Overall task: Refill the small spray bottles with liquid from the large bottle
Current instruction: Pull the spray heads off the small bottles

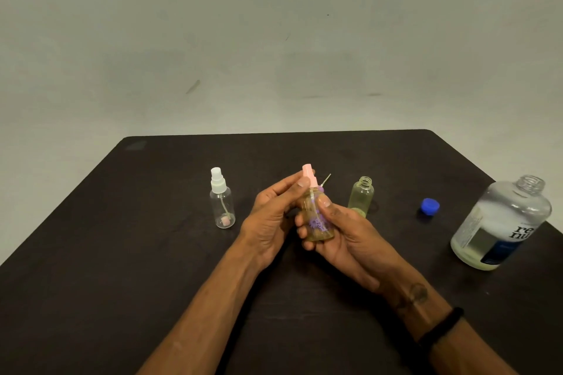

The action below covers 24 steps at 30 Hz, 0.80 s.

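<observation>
A small spray bottle [318, 222] with purple print and yellowish liquid is held upright over the table's middle. My right hand [341, 231] grips its body. My left hand [274, 213] pinches its pink spray cap [309, 175] at the neck. To the left stands a clear small bottle [222, 201] with a white spray cap. Right of my hands stands an uncapped small bottle [361, 196] holding yellowish liquid. The large clear bottle [502, 222], open at the top, stands at the far right with a little liquid at its bottom.
A blue cap [429, 206] lies on the dark table [152, 237] between the uncapped bottle and the large bottle. A thin tube end [326, 179] sticks up behind my hands. A pale wall lies beyond the table's far edge.
</observation>
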Each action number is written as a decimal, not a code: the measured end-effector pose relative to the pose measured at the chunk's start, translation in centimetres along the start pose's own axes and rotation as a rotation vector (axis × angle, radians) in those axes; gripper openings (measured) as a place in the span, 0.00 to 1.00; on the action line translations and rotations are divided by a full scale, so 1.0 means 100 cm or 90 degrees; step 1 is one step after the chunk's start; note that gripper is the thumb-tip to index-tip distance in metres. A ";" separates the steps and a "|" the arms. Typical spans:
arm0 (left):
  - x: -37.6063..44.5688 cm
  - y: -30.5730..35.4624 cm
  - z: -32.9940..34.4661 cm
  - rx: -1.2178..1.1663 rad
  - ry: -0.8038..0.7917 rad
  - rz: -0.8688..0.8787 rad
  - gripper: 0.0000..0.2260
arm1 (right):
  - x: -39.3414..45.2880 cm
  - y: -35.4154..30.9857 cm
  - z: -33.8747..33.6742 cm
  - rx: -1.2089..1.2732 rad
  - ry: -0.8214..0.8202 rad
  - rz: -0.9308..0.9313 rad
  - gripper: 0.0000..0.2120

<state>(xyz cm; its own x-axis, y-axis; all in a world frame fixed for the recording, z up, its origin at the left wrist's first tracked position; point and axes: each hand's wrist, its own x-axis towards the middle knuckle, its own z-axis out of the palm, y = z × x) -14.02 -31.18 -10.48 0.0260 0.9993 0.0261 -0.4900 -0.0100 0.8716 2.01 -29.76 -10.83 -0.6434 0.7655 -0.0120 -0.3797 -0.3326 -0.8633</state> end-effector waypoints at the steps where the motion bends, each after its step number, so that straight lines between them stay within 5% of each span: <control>1: 0.000 0.000 -0.001 0.001 -0.010 0.000 0.20 | 0.000 0.000 0.001 -0.001 0.001 -0.001 0.24; 18: -0.004 0.004 0.009 0.007 0.055 0.021 0.16 | 0.001 0.008 0.005 -0.156 0.041 -0.086 0.19; 24: -0.007 0.013 0.009 0.014 -0.034 0.019 0.20 | 0.000 0.005 0.004 -0.145 0.067 -0.109 0.18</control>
<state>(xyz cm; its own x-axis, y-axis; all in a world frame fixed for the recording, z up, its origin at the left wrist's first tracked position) -13.90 -31.90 -8.96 0.0585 0.9953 0.0772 -0.4723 -0.0405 0.8805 1.53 -30.12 -11.12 -0.5053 0.8569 0.1020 -0.3106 -0.0703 -0.9479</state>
